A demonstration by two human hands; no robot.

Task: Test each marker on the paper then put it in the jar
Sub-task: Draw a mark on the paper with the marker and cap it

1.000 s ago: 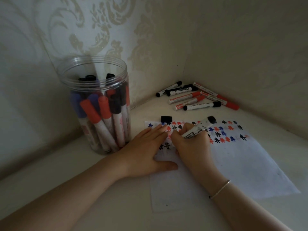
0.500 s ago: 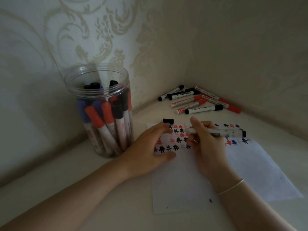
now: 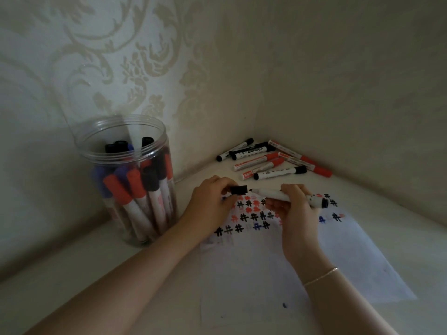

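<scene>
1. One black marker (image 3: 287, 196) lies level in your right hand (image 3: 294, 209), above the paper (image 3: 350, 250), its bare tip pointing left and the barrel pinched between thumb and curled fingers.
2. Your left hand (image 3: 210, 204) pinches the black cap (image 3: 239, 190) at the fingertips, its open mouth facing the tip and just apart from it; recapping looks like the step in hand.
3. Expect the marker to be light, stiff and smooth plastic. Hold it mid-barrel as you do now, so the cap can be pushed on straight without the barrel slipping or the tip touching your skin.
4. Rows of black, red and blue test marks (image 3: 251, 216) cover the far part of the paper, under both hands.
5. To your left stands the clear jar (image 3: 125, 180), open-topped and already crowded with capped markers, so this one will probably need threading into a gap.
6. Seven or so markers (image 3: 271, 160), red and black, wait in the corner beyond the paper, well apart from the jar.
</scene>
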